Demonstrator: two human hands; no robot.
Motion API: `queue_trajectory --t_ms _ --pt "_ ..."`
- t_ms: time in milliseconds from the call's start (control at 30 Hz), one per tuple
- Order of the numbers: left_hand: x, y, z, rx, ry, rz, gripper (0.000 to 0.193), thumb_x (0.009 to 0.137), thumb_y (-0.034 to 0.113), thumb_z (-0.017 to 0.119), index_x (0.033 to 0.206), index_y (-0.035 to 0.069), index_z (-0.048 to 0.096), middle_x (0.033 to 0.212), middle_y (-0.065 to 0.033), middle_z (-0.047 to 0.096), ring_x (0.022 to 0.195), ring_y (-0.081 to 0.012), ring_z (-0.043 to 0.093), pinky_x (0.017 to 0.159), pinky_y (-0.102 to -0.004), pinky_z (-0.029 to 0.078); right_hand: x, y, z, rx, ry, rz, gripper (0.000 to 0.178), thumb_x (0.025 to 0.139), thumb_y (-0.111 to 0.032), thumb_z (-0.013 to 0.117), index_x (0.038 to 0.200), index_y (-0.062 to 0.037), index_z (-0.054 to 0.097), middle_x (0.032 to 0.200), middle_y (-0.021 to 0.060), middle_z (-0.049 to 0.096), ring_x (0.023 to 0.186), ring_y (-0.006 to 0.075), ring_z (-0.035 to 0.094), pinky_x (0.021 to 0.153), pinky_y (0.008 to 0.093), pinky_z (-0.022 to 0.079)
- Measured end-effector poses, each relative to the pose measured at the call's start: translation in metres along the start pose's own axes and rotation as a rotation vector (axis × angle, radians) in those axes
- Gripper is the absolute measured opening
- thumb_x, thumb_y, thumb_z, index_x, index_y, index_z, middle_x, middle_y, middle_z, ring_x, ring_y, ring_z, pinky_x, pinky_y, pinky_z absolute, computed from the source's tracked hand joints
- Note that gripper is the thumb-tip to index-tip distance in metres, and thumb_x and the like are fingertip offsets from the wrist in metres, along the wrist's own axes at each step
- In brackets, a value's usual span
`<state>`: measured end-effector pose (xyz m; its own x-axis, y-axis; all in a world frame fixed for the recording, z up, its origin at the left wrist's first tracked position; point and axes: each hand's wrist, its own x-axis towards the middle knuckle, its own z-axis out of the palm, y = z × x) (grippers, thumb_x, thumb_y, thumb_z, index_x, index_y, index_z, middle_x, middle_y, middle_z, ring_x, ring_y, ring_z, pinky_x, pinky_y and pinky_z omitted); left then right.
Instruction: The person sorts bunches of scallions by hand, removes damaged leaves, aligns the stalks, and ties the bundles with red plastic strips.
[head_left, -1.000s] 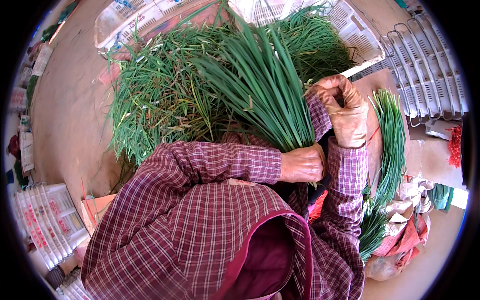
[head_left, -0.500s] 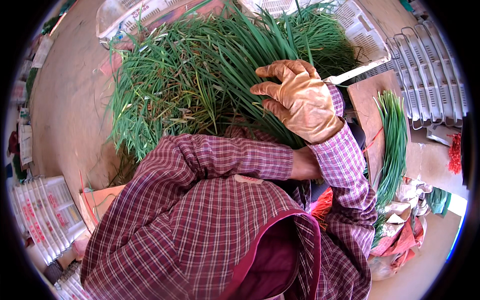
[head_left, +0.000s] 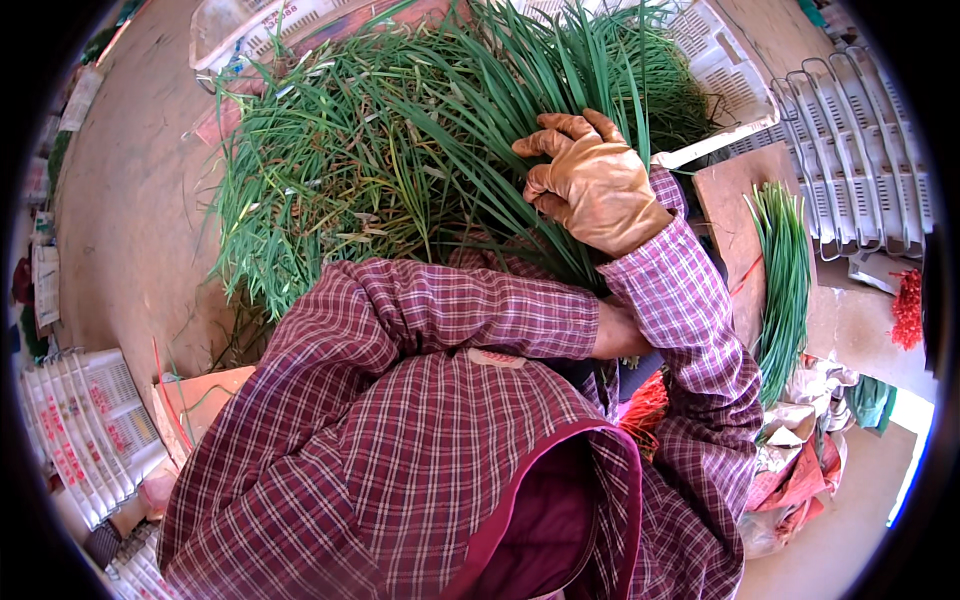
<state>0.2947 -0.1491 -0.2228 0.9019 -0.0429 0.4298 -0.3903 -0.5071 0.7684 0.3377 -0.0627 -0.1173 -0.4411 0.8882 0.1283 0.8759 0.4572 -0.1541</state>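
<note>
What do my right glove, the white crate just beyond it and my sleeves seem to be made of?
The right glove: smooth, slightly shiny rubber or thin leather, judging by its creases and highlights. The white crate: probably hard, smooth plastic, given its stiff rim and regular slotted walls. The sleeves: matte plaid cloth, fibre uncertain, shown by soft folds.

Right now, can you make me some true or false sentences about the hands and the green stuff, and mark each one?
1. The right hand wears a tan glove. True.
2. The left hand is in full view. False: the right sleeve covers much of it.
3. A green bundle lies to the right of the right hand. True.
4. The white crate just beyond the right hand holds only red strings. False: green leaves lie in it.
</note>
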Motion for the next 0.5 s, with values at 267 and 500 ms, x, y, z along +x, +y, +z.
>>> queue_trajectory --t_ms 267,500 --pt "0.019 0.037 -0.047 0.435 -0.424 -0.117 0.047 0.094 0.021 0.032 0.140 0.008 0.028 0.147 -0.0116 0.024 0.135 -0.0249 0.024 0.114 -0.0376 0.017 -0.006 -0.006 -0.040 -0.222 0.089 -0.270 0.008 0.078 -0.025 0.056 0.084 -0.0264 0.062 0.082 -0.0012 0.065 0.098 0.0191 0.059 0.102 0.0384 0.036" --pt "0.023 0.052 -0.078 0.498 -0.230 0.155 0.032 0.070 0.012 0.056 0.101 0.002 0.057 0.120 -0.0145 0.052 0.123 -0.0297 0.042 0.110 -0.0445 0.024 -0.010 0.000 -0.071 -0.241 0.303 -0.172 0.019 0.071 -0.022 0.067 0.090 -0.0249 0.069 0.089 0.0025 0.067 0.091 0.0213 0.062 0.086 0.0364 0.049"
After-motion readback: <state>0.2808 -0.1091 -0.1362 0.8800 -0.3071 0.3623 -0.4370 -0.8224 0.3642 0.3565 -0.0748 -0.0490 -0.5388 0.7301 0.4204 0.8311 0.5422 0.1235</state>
